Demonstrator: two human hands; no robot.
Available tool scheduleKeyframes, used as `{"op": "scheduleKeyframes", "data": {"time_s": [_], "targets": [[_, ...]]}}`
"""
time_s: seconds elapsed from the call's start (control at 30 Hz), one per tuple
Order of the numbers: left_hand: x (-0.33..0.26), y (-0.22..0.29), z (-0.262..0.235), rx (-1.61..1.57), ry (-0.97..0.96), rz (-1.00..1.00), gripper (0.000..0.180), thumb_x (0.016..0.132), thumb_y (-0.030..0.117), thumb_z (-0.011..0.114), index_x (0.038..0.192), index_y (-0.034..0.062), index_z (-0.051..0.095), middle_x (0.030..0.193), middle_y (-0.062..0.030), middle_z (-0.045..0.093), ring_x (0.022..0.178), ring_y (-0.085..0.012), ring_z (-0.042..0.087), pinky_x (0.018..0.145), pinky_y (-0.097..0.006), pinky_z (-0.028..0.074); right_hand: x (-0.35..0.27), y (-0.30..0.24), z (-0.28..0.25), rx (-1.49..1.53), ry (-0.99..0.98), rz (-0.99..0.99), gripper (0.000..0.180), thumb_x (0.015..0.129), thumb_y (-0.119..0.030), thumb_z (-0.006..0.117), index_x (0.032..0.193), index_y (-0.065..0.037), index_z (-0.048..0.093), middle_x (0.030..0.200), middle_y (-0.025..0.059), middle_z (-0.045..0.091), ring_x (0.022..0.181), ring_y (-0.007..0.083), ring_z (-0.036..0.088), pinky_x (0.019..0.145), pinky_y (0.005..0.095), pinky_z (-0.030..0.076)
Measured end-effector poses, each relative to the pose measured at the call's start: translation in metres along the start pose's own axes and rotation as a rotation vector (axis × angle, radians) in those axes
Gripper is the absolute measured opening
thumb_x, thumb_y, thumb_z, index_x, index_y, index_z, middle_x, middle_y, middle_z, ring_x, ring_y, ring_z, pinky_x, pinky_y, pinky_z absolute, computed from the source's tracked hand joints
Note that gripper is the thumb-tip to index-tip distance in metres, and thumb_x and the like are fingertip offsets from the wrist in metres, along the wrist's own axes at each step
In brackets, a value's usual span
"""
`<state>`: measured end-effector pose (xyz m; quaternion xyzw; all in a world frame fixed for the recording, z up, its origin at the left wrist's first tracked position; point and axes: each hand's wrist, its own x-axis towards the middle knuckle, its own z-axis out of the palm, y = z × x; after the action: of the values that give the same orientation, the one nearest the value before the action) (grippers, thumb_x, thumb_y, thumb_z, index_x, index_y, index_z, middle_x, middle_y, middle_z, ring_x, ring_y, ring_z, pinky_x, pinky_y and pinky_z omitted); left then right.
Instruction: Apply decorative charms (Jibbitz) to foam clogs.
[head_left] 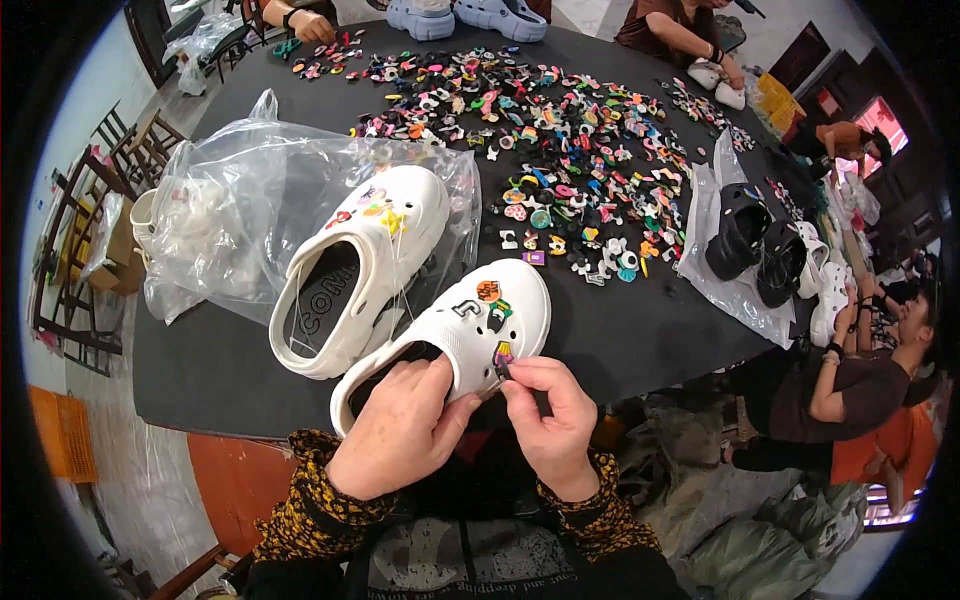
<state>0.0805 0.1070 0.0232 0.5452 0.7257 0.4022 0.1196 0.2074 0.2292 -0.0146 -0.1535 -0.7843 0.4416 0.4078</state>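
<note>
We see a big clear plastic bag [240,190] crumpled at the desk's [620,330] left, under one white clog [360,265]. A second clear bag [715,255] lies flat at the right edge beneath black clogs [745,235]. Another clear bag [200,45] sits far left on a chair.

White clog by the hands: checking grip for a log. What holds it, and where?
Left hand grips the white clog at its opening; right hand pinches a charm on its side.
</note>
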Motion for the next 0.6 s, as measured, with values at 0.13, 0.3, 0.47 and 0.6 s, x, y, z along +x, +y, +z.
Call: {"op": "scheduleKeyframes", "data": {"time_s": [0.13,0.3,0.47,0.6], "targets": [[0.0,-0.002,0.0,0.017,-0.01,0.019,0.021,0.081,0.009,0.066,0.091,-0.0013,0.05,0.074,-0.0171,0.055,0.071,-0.0357,0.055,0.065,-0.043,0.043,-0.013,0.006,0.005,0.15,0.028,0.187,0.015,0.082,0.005,0.066,0.096,0.003,0.061,0.098,0.0106,0.064,0.084,0.0139,0.062,0.075,0.0251,0.051],[0.001,0.001,-0.003,0.016,-0.008,0.022,0.021,0.081,0.009,0.066,0.091,-0.0011,0.05,0.074,-0.0165,0.055,0.071,-0.0351,0.054,0.065,-0.043,0.043,-0.009,-0.001,0.008,0.035,0.054,0.054,0.017,0.08,0.003,0.069,0.096,0.002,0.063,0.097,0.0139,0.065,0.085,0.0213,0.065,0.076,0.0283,0.052],[0.0,0.0,-0.001,-0.009,-0.003,0.037,0.021,0.081,0.008,0.066,0.092,-0.0014,0.051,0.074,-0.0161,0.056,0.071,-0.0348,0.055,0.065,-0.043,0.043,-0.007,-0.003,0.008,-0.143,0.042,-0.093,0.02,0.078,0.004,0.07,0.097,0.001,0.063,0.095,0.0141,0.064,0.081,0.0255,0.065,0.071,0.031,0.053],[0.0,0.0,-0.002,-0.023,-0.007,0.023,0.019,0.081,0.005,0.065,0.092,-0.0016,0.051,0.073,-0.0166,0.058,0.07,-0.0352,0.056,0.065,-0.043,0.043,-0.006,-0.003,0.009,-0.204,0.02,-0.133,0.022,0.077,0.004,0.071,0.098,0.002,0.064,0.093,0.013,0.063,0.078,0.0252,0.063,0.068,0.0317,0.052]]}}
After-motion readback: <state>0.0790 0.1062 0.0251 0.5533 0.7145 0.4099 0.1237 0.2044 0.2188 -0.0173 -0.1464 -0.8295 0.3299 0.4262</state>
